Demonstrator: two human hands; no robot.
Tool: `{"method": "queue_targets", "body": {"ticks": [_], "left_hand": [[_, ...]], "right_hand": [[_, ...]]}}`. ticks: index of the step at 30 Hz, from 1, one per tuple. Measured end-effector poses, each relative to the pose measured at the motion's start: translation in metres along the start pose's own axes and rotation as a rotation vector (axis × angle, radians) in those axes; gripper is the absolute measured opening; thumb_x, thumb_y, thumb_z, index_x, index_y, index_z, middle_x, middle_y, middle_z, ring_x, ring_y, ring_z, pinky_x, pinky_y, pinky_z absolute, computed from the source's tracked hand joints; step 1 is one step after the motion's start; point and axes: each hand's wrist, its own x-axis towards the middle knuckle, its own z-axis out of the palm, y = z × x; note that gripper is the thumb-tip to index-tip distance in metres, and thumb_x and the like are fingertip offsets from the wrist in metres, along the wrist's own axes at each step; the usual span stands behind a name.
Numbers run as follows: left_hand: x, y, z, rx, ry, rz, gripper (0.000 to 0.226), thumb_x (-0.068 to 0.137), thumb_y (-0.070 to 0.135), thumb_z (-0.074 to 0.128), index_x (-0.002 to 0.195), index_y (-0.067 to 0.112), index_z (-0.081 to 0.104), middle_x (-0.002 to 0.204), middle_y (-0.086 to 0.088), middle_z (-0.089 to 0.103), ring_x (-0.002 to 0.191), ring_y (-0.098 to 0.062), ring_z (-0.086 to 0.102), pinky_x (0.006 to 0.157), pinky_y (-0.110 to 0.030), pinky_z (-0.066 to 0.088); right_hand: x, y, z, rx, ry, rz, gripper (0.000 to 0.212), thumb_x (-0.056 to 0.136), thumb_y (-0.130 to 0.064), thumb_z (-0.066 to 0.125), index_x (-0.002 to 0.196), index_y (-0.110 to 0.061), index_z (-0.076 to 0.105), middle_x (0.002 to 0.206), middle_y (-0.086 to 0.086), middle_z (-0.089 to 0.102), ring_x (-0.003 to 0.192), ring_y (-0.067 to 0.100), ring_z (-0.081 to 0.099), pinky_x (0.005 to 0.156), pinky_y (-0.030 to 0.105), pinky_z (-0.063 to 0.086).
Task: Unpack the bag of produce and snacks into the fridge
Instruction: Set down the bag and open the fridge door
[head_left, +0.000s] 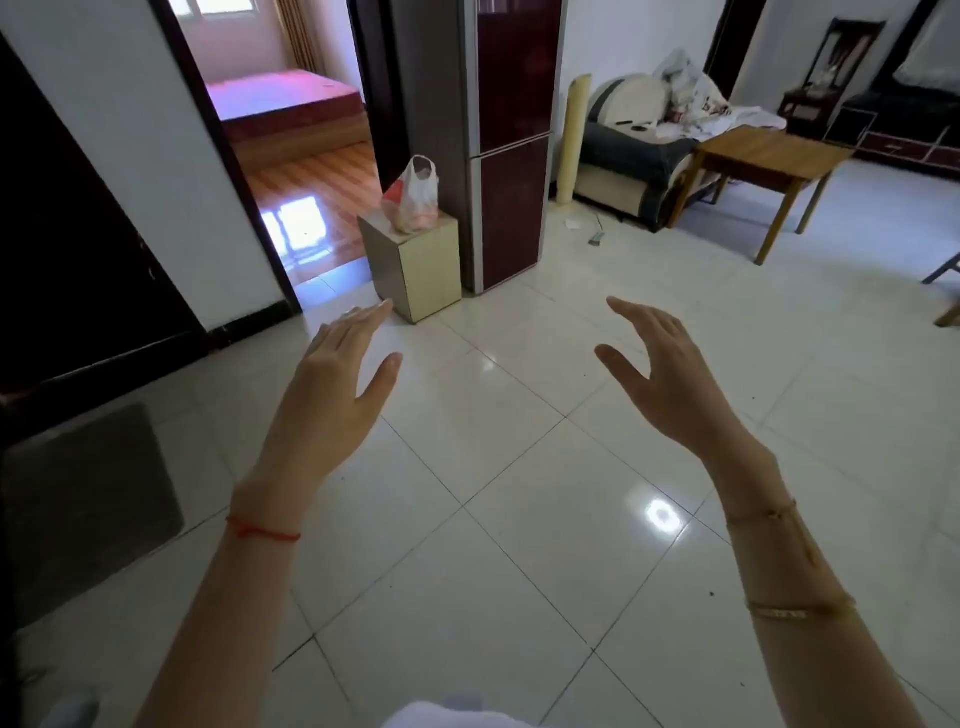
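Observation:
A white plastic bag (413, 197) with reddish contents stands on a small pale cabinet (415, 265) at the back of the room. Right beside it is the tall dark red fridge (511, 145), both doors shut. My left hand (337, 384) and my right hand (660, 374) are raised over the tiled floor, well short of the bag and fridge. Both hands are empty, palms facing each other, fingers apart. What lies inside the bag is hidden.
An open doorway (291, 130) left of the cabinet leads to a room with a bed. A sofa (639, 150) and a wooden table (763, 161) stand to the right. A grey mat (83, 504) lies at the left. Glossy white floor tiles (519, 467) stretch ahead.

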Motion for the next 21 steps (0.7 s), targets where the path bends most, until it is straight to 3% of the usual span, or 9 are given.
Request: {"method": "queue_targets", "body": {"ticks": [12, 21], "left_hand": [[0.067, -0.018, 0.062, -0.007, -0.047, -0.068, 0.054, 0.098, 0.034, 0.047, 0.147, 0.012, 0.043, 0.148, -0.012, 0.049, 0.141, -0.025, 0.041, 0.116, -0.044, 0.036], [0.2, -0.067, 0.131, -0.018, -0.093, -0.079, 0.052, 0.099, 0.032, 0.048, 0.148, 0.013, 0.042, 0.15, -0.009, 0.047, 0.142, -0.022, 0.039, 0.118, -0.042, 0.032]], "right_hand": [[0.071, 0.062, 0.029, 0.014, -0.058, 0.064, 0.055, 0.097, -0.037, 0.051, 0.146, -0.017, 0.039, 0.147, 0.003, 0.046, 0.139, 0.02, 0.038, 0.112, 0.033, 0.03], [0.201, 0.124, 0.078, 0.032, -0.102, 0.085, 0.053, 0.097, -0.037, 0.051, 0.145, -0.017, 0.041, 0.145, 0.001, 0.048, 0.138, 0.018, 0.038, 0.115, 0.038, 0.033]]}}
